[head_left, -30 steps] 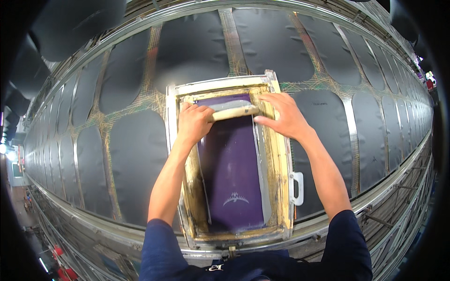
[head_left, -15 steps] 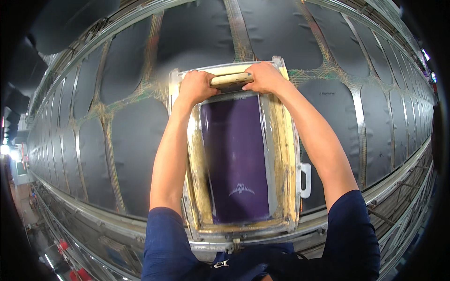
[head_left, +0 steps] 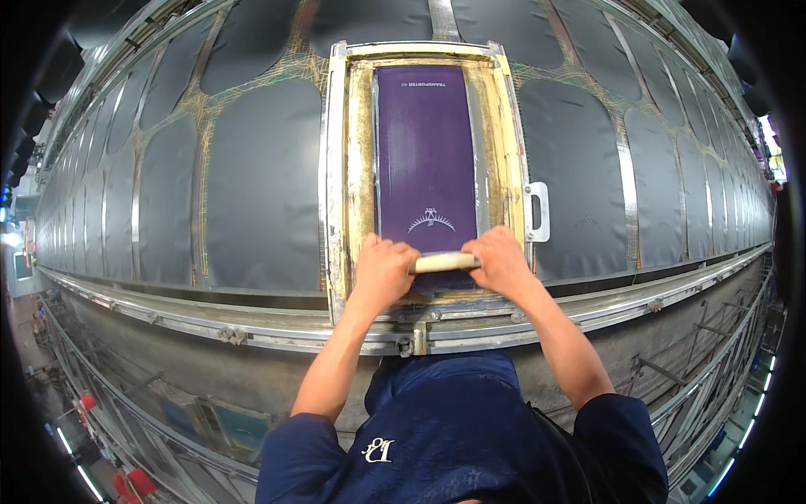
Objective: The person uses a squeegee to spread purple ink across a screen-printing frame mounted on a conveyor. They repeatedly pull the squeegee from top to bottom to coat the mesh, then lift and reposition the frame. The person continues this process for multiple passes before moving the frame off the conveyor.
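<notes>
Head view looks down on a long printing table (head_left: 252, 302) that runs left to right, lined with dark grey fabric panels (head_left: 260, 176) laid side by side, each on its own pallet, with yellowish residue along the seams between them. A metal rail (head_left: 638, 294) runs along the near edge of the table.

Set across the table, directly ahead of the person, is a metal-framed printing screen (head_left: 336, 168). Its long axis runs away from the body, and its purple mesh (head_left: 426, 143) forms a tall rectangle inside cream, ink-stained borders. A white handle (head_left: 538, 212) sticks out from the frame's right side.

At the near end of the mesh lies a pale squeegee (head_left: 445, 263), crosswise to the screen's long axis. The left hand (head_left: 384, 270) is closed round its left end and the right hand (head_left: 501, 260) round its right end, both about equally near, fingers curled over the top. All of the mesh stretches away beyond the hands.

On the mesh, a small white arched emblem (head_left: 431, 223) sits just beyond the squeegee, and a short line of white lettering sits at the far end. A small white embroidered mark (head_left: 378, 450) shows on the person's navy shirt.
</notes>
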Tool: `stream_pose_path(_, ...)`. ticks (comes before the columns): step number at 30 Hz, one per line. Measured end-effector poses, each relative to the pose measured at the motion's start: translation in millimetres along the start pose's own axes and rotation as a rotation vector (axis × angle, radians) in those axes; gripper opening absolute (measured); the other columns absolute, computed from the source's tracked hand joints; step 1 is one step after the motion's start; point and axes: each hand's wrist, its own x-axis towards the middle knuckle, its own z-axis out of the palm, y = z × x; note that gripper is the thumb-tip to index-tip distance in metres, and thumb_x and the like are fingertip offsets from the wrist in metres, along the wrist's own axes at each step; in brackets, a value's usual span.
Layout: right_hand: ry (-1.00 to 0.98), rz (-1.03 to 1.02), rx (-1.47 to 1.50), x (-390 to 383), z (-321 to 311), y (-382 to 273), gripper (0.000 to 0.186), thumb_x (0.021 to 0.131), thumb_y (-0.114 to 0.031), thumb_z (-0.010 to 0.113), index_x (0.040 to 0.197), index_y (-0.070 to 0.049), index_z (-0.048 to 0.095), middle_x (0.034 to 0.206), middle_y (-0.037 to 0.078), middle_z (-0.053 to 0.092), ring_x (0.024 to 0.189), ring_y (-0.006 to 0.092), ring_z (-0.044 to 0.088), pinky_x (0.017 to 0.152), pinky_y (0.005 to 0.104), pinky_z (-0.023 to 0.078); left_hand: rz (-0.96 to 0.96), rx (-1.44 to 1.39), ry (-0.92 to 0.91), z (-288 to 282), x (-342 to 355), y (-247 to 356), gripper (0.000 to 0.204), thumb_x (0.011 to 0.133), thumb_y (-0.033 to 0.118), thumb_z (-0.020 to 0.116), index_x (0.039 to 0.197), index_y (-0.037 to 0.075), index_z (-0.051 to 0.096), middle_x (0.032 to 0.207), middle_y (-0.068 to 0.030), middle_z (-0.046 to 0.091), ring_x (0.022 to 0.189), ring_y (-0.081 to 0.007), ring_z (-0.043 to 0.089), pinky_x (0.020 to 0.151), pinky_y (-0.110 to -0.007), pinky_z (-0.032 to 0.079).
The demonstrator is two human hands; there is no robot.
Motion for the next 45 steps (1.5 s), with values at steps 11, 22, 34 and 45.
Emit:
stream_pose_path(11, 0.02, -0.049, -0.136, 154, -61, 81, 0.026, 0.073, -0.026, 0.081, 0.091, -0.01, 0.072, 0.079, 0.013, 0.071, 0.082, 0.0357, 0.068, 0.081, 0.0465, 0.051, 0.048, 0.142, 0.031, -45, 163, -74, 0.019, 0.068, 0.02, 0.084, 0.08, 0.014, 0.071, 0.077, -0.0049, 0.071, 0.078, -0.0265, 0.069, 0.084, -0.043, 0.047)
stream_pose_path(22, -0.032, 0.166, -0.063, 372, -128, 196, 0.058, 0.074, -0.04, 0.087, 0.119, -0.007, 0.074, 0.105, 0.021, 0.075, 0.104, 0.0392, 0.071, 0.094, 0.0451, 0.055, -0.021, 0.109, -0.012, -78, 394, -187, 0.03, 0.069, 0.031, 0.085, 0.091, 0.011, 0.078, 0.082, -0.0156, 0.073, 0.085, -0.0367, 0.07, 0.08, -0.045, 0.054)
stream_pose_path(34, -0.049, 0.092, -0.002, 266, -92, 131, 0.03, 0.076, -0.029, 0.084, 0.095, -0.008, 0.074, 0.088, 0.018, 0.072, 0.089, 0.0388, 0.07, 0.081, 0.0479, 0.054, -0.004, 0.104, -0.011, -55, 281, -137, 0.024, 0.071, 0.032, 0.086, 0.082, 0.014, 0.074, 0.074, -0.0097, 0.071, 0.08, -0.0328, 0.071, 0.087, -0.045, 0.05)
stream_pose_path(45, -0.073, 0.032, -0.047, -7, -4, -1, 0.035, 0.072, -0.022, 0.082, 0.105, -0.012, 0.076, 0.099, 0.011, 0.074, 0.105, 0.029, 0.066, 0.091, 0.0438, 0.05, 0.079, 0.036, 0.132, 9, -4, 2, 0.02, 0.064, 0.011, 0.081, 0.081, 0.013, 0.069, 0.077, -0.002, 0.068, 0.077, -0.0239, 0.065, 0.079, -0.04, 0.042)
